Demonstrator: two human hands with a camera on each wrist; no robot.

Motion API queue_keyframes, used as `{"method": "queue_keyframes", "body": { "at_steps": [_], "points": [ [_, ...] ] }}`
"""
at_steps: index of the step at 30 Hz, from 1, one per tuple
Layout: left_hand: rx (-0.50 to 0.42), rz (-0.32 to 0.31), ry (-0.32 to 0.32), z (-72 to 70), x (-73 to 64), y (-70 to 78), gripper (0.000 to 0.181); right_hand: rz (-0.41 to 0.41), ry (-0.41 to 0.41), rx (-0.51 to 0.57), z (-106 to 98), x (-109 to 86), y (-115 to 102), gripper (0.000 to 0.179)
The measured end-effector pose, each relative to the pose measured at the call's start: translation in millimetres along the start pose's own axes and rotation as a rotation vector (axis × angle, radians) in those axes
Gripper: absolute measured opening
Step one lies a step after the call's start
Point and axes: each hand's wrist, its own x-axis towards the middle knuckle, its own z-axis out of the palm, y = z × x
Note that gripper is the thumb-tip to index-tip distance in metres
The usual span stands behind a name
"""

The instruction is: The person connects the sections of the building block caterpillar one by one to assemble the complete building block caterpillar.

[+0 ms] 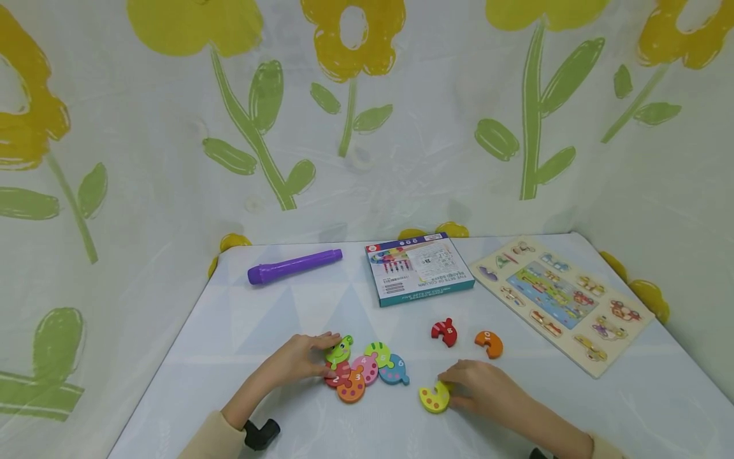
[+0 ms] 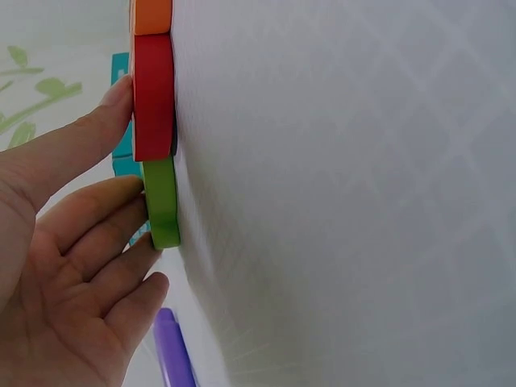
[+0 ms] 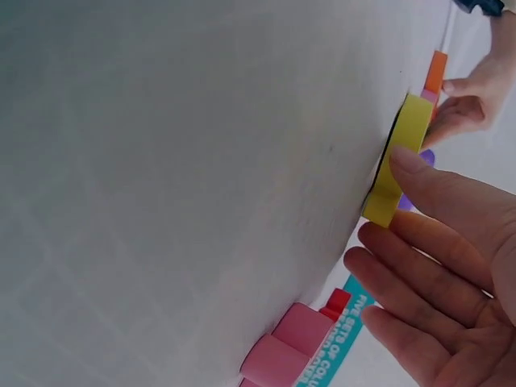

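A caterpillar number puzzle lies partly joined: a green head piece (image 1: 339,352), a red piece marked 2 (image 2: 155,97), an orange 3 (image 1: 351,389), a pink 4 (image 1: 367,368), a light green 5 (image 1: 377,352) and a blue 6 (image 1: 394,371). My left hand (image 1: 292,360) holds its head end, thumb at the red piece and fingers along the green head. To the right of the blue piece, my right hand (image 1: 487,392) pinches a yellow puzzle piece (image 1: 434,398) with dots between thumb and fingers. A small gap separates yellow from blue.
Beyond my right hand lie a loose red piece (image 1: 444,332) and an orange piece marked 10 (image 1: 489,344). Farther back are a purple stick (image 1: 295,266), a flat box (image 1: 421,271) and a wooden picture board (image 1: 564,306). Flower-printed curtain (image 1: 401,178) surrounds the table.
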Motion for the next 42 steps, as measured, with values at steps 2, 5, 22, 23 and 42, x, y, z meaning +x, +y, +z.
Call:
{"method": "queue_keyframes", "body": {
  "at_steps": [2,5,22,23,42],
  "points": [
    [0.006,-0.001,0.002,-0.1,0.1,0.1,0.061,0.004,0.014,-0.005,0,0.9,-1,0.033],
    [0.013,-0.004,0.004,0.0,0.1,0.1,0.061,0.023,0.025,-0.013,0,0.9,-2,0.032],
    [0.016,-0.022,0.007,-0.6,-1.8,-1.1,0.062,0.128,-0.032,-0.016,1,-3.1,-20,0.041],
    [0.015,-0.024,0.005,-0.6,-1.8,-1.5,0.062,0.121,-0.031,-0.02,1,-2.3,-21,0.042],
    [0.028,-0.001,0.009,-0.3,-1.7,-1.0,0.062,0.114,-0.037,-0.027,-1,6.3,-26,0.053]
  ]
}}
